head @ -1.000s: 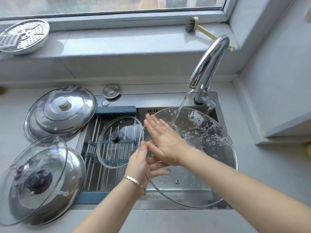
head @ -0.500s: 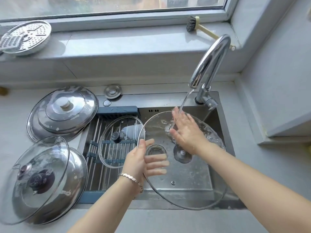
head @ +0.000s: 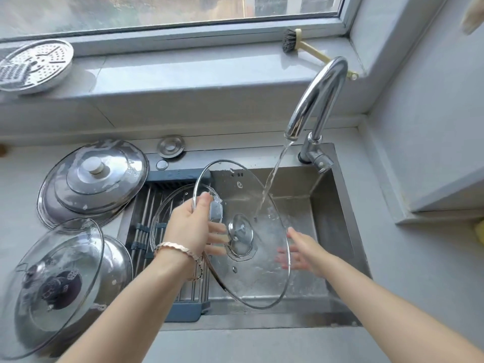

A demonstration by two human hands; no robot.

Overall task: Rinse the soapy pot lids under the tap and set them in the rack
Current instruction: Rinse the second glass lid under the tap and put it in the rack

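A large glass lid [head: 251, 281] with a metal rim is tilted steeply over the sink [head: 324, 226], and water from the chrome tap [head: 317, 100] runs onto its face. My left hand [head: 191, 229] grips its left rim, fingers showing through the glass. My right hand [head: 301, 251] is spread against the lid's right edge, partly behind the glass. A smaller glass lid [head: 163, 218] lies on the blue roll-up rack [head: 142, 231], partly hidden by my left hand. On the counter at the left sit two stacked steel lids [head: 91, 179] and a glass lid [head: 57, 281] resting on another steel lid [head: 115, 268].
A perforated steel steamer tray [head: 34, 65] rests on the windowsill at the left. A dish brush [head: 309, 47] lies on the sill behind the tap. A steel sink plug [head: 170, 146] sits behind the rack. A wall corner stands close on the right.
The large glass lid has been tipped up from nearly flat to steeply tilted and shifted left. My right hand has slid from its upper face down to its right edge.
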